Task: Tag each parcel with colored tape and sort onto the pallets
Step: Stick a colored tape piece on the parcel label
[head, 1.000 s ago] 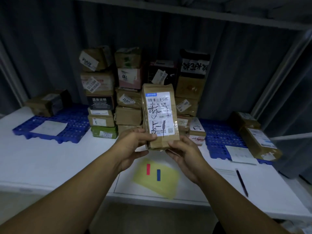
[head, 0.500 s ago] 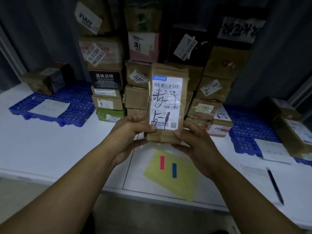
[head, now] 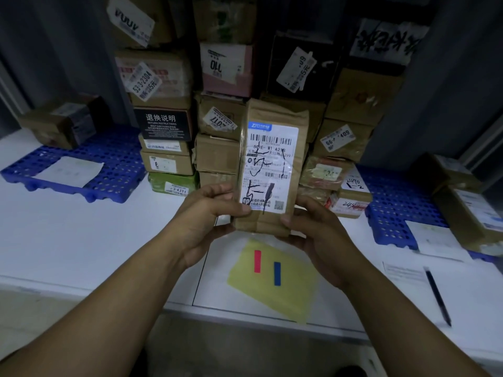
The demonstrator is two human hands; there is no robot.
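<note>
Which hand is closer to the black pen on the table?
Right. The right hand holds the parcel up and left of the pen; the left hand grips the parcel's other side, farther off.

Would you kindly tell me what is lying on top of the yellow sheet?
A red tape strip and a blue tape strip lie side by side, apart, on the yellow sheet. The right hand holding the parcel covers part of its far edge.

The view is closing in on the parcel [head: 272,164] and the stack of boxes [head: 217,112] behind it, so both are filling more of the frame and the upper shelf is dropping out of sight. The left hand [head: 206,213] and right hand [head: 313,229] are tipping the parcel's top slightly rightward.
</note>
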